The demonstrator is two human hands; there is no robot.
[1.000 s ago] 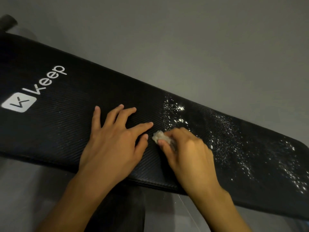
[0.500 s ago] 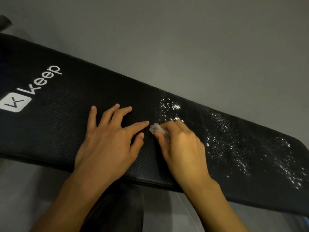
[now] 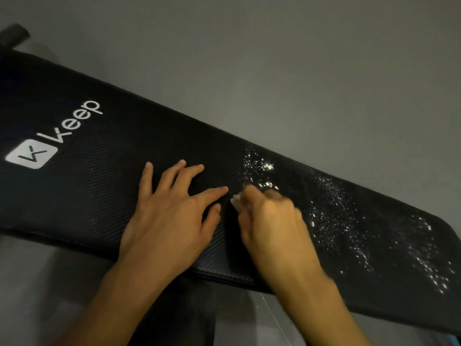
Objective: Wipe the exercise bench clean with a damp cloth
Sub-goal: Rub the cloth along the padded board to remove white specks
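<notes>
2 hands on the black bench pad [image 3: 99,196]: left hand [image 3: 172,221] flat, fingers spread; right hand [image 3: 272,221] curled round a small wadded cloth [image 3: 235,202] at mid-pad. Risk: so small a wad may smear the glinting specks [image 3: 336,213], not lift them.

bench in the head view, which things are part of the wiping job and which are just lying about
In the job: bench, cloth, white specks, right hand gripping the cloth, left hand flat on the bench.
Just around: grey floor, dark bar at top left.
</notes>
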